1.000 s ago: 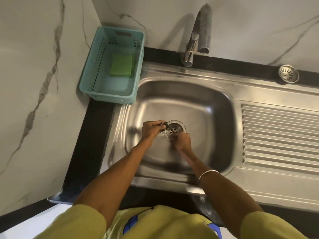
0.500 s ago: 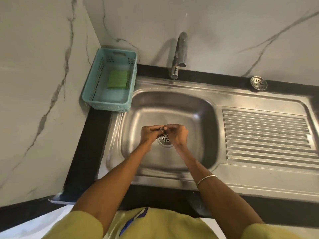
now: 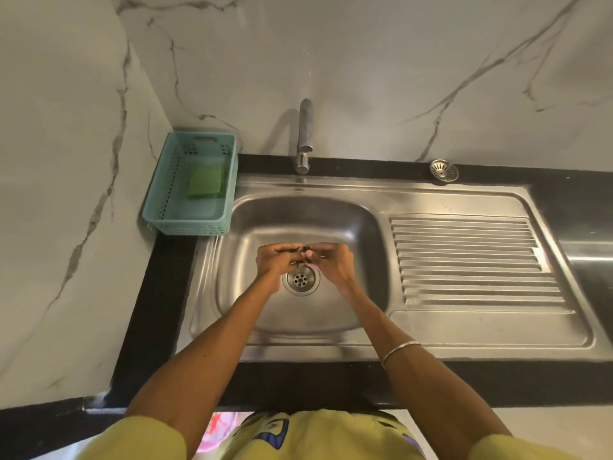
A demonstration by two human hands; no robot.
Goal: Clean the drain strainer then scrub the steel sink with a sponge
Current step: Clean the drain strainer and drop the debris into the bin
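Steel sink (image 3: 331, 227), counter's left half: my left hand (image 3: 275, 260) & right hand (image 3: 331, 262) meet over the drain (image 3: 301, 279), fingers pinched on debris, prob. Strainer (image 3: 443, 170) at back edge, sponge (image 3: 205, 181) in basket (image 3: 159, 207). Next: bin it.
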